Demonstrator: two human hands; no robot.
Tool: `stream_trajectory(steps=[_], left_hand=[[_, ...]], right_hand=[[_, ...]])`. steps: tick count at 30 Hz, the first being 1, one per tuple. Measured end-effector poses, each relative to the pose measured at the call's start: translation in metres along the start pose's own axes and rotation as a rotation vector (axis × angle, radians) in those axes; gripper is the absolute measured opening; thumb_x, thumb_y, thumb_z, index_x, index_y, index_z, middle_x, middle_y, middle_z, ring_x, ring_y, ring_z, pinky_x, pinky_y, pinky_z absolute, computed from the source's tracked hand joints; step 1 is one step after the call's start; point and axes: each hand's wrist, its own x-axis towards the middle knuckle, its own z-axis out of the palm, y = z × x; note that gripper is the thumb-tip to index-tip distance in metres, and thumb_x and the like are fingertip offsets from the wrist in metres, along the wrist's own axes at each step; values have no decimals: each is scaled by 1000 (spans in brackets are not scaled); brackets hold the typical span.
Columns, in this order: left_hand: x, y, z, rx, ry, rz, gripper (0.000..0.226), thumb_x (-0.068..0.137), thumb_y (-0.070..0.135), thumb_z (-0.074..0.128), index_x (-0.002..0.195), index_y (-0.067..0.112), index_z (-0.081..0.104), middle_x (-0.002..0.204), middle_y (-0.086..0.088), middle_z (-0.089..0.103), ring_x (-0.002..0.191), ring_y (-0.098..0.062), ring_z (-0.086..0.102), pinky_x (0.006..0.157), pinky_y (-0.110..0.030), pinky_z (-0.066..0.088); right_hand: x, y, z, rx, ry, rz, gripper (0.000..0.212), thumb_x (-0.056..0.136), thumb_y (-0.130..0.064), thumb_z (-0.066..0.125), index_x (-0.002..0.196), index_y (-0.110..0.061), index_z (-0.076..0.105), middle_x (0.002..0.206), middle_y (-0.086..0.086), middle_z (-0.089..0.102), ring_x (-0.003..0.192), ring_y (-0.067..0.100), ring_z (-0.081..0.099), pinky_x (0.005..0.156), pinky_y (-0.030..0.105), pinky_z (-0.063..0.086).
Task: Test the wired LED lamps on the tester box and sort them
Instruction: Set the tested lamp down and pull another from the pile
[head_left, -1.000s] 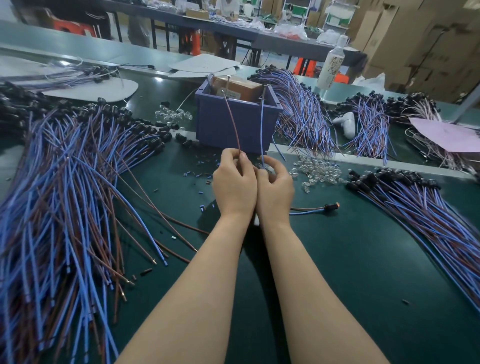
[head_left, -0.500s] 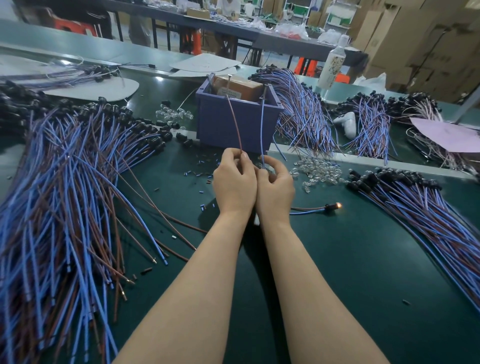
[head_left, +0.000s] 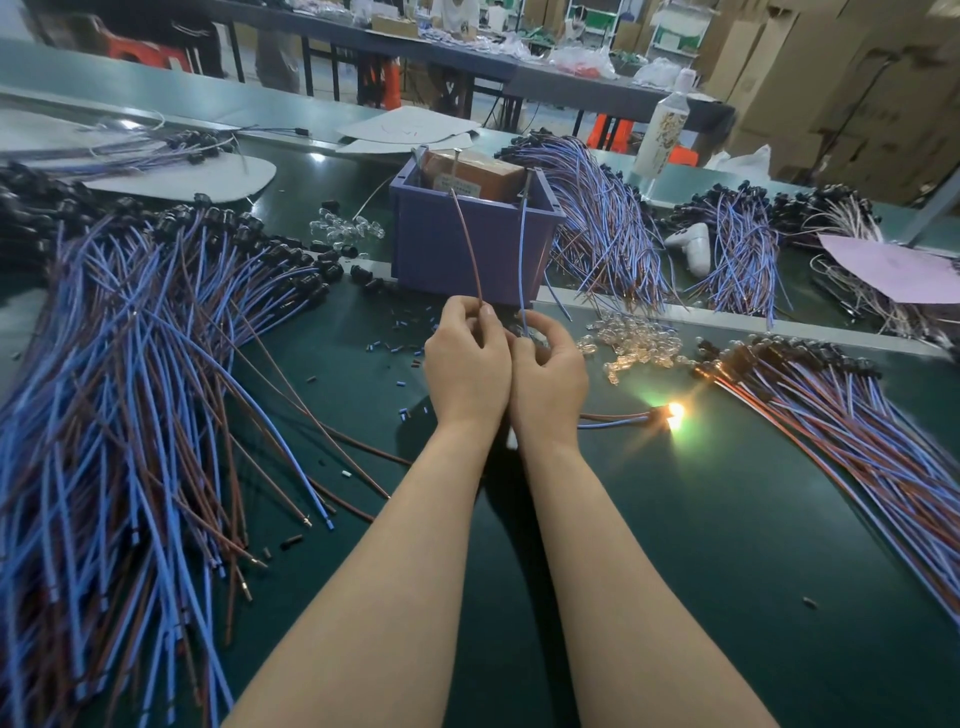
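Two pinches below the tester box (head_left: 441, 249): left hand (head_left: 467, 364) on the brown wire (head_left: 467, 249), right hand (head_left: 550, 369) on the blue wire (head_left: 522, 260), lamp (head_left: 672, 413) on the table (head_left: 727, 545) near the right wrist now blazing, only faint a moment ago, so probably a pass.

Matt green table mat (head_left: 727, 519); purple plastic bin (head_left: 441, 249).
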Motion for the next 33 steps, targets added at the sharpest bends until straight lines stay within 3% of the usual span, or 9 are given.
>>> stream_trajectory(steps=[9, 14, 18, 21, 23, 25, 28, 30, 33], left_hand=[[4, 22, -8, -279, -214, -56, 14, 94, 10, 51, 92, 12, 65, 85, -1, 67, 85, -18, 64, 82, -34, 54], [1, 68, -12, -450, -385, 33, 13, 94, 6, 55, 99, 7, 67, 82, 3, 67, 76, -5, 62, 73, -20, 53], [-10, 112, 4, -332, -516, 211, 11, 91, 15, 60, 97, 14, 70, 98, -4, 68, 86, -9, 61, 82, -23, 51], [-27, 122, 29, 50, -445, 256, 22, 94, 31, 53, 104, 18, 68, 104, -7, 66, 88, -16, 60, 76, -25, 45], [-42, 117, 51, 207, -541, 160, 32, 98, 33, 44, 114, 12, 63, 110, -11, 67, 100, -26, 60, 84, -30, 47], [-63, 113, 76, 90, -773, 8, 37, 101, 31, 38, 111, 4, 61, 110, -20, 66, 96, -28, 65, 83, -33, 53], [-89, 117, 111, -205, -875, -214, 31, 102, 20, 36, 83, 7, 56, 83, -18, 65, 44, -6, 58, 44, -16, 42], [-96, 123, 133, -299, -809, -245, 31, 99, 13, 38, 76, 9, 59, 81, -17, 65, 50, -10, 56, 53, -21, 43], [-106, 126, 160, -226, -722, -97, 23, 96, 13, 47, 96, 4, 69, 96, -18, 69, 86, -27, 63, 78, -30, 47]], right_hand=[[2, -23, -24, -77, -177, -127, 12, 92, -12, 53, 86, -21, 58, 85, 5, 68, 83, 23, 65, 78, 36, 52], [6, -51, -62, -304, -335, -301, 13, 90, -9, 51, 87, -6, 64, 89, 20, 65, 77, 33, 57, 71, 40, 47], [12, -62, -101, -353, -39, -368, 21, 92, -22, 52, 79, -10, 65, 69, 7, 61, 64, 23, 52, 60, 28, 38], [13, -62, -130, -56, 265, -343, 24, 97, -24, 50, 80, -13, 63, 65, 6, 62, 60, 19, 61, 62, 36, 52], [15, -60, -147, 217, 417, -272, 26, 99, -21, 46, 79, -15, 62, 64, 3, 60, 53, 11, 58, 55, 26, 51], [16, -56, -163, 431, 534, -199, 29, 100, -19, 43, 77, -16, 59, 61, 0, 58, 50, 9, 53, 50, 20, 45], [16, -45, -187, 638, 700, -113, 30, 100, -19, 42, 75, -16, 58, 58, -1, 55, 47, 9, 48, 45, 19, 40], [16, -35, -205, 711, 806, -74, 30, 100, -19, 42, 75, -17, 58, 61, 0, 55, 47, 8, 48, 46, 20, 40], [13, -16, -226, 801, 900, 2, 28, 99, -17, 44, 75, -16, 59, 62, 1, 60, 48, 8, 53, 49, 19, 44]])
